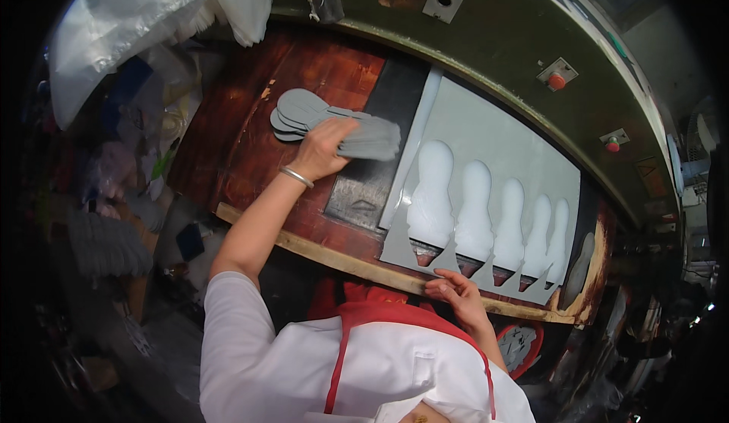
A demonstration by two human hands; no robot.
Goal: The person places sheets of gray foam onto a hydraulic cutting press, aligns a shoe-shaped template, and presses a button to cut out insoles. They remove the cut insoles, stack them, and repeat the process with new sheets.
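My left hand [325, 148] is closed on a motion-smeared stack of grey insoles [370, 139], held over the left part of the table. More grey insoles [298, 108] lie piled just beyond that hand. To the right lies a grey sheet [524, 146] with a row of insole-shaped holes, through which a white surface [433, 195] shows. The sheet's near edge is jagged and overhangs the white surface. My right hand [459, 295] is at this edge with its fingers apart; whether the fingertips touch the sheet I cannot tell.
Behind the table [250, 119] runs a green machine beam [486, 51] with red buttons [557, 80]. Clear plastic bags [129, 28] hang at the far left. A red bin of grey scraps [519, 347] stands below the front edge. A dark grey sole-shaped piece [579, 271] lies at the right end.
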